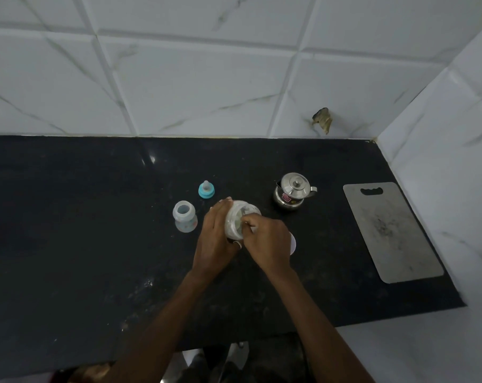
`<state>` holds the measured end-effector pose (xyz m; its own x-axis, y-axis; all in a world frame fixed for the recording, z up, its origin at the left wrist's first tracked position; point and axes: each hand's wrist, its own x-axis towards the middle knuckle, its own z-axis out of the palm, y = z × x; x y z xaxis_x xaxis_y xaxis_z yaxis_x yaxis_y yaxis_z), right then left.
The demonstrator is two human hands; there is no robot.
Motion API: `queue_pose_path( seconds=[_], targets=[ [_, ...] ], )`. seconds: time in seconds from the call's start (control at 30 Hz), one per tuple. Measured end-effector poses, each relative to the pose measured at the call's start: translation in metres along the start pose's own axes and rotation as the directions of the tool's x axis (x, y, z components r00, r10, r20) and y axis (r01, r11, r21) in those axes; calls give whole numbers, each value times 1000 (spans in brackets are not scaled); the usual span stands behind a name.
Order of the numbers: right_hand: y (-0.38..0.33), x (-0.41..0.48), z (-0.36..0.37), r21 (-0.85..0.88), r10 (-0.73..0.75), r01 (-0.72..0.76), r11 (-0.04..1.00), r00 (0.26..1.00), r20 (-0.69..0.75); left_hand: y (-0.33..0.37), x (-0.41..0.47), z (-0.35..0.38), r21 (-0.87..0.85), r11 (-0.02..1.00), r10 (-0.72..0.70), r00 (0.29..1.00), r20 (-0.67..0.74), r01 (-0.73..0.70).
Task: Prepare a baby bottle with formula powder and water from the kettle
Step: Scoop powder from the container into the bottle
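Observation:
A translucent white formula jar [238,217] stands open on the black counter [96,230]. My left hand [216,236] wraps around its left side. My right hand [267,240] reaches into its mouth, fingers pinched on something small, likely a scoop, mostly hidden. An open clear baby bottle [184,217] stands to the left of the jar, apart from it. Its teal collar with the teat [206,189] rests behind the bottle. A small steel kettle [292,194] with its lid on stands to the right of the jar. A white lid [292,244] peeks out beneath my right hand.
A grey cutting board [391,230] lies at the right end of the counter, by the tiled side wall. White marble tiles form the back wall. The counter's front edge runs just below my forearms.

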<state>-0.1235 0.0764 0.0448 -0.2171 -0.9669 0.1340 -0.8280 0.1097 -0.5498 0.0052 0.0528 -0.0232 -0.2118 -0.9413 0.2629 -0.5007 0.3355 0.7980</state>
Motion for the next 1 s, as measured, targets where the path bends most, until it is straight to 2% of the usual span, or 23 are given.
queue_pose_path(
  seconds=[0.13,0.23,0.37,0.57,0.73,0.83,1.0],
  targets=[
    [3,3,0,183,105,-114,977,993,61,-1,2,0,-8,1000,-17,1000,6,17],
    [4,5,-2,263,169,-175,949,985,47,-2,2,-1,-22,999,-25,1000,2,25],
    [3,8,-13,404,291,-289,868,955,57,-2,2,-1,-83,995,-63,998,-10,62],
    [4,15,-32,686,527,-495,534,829,187,-2,8,-2,-149,986,-90,995,-53,81],
    [12,16,-36,751,549,-546,371,781,297,3,13,-2,-199,979,-55,997,-50,44],
    [15,14,-37,758,515,-507,411,815,266,-6,11,3,-176,979,-108,994,-23,102],
    [22,9,-31,694,359,-330,640,927,111,-10,12,9,-155,977,-147,989,7,147]
  ],
)
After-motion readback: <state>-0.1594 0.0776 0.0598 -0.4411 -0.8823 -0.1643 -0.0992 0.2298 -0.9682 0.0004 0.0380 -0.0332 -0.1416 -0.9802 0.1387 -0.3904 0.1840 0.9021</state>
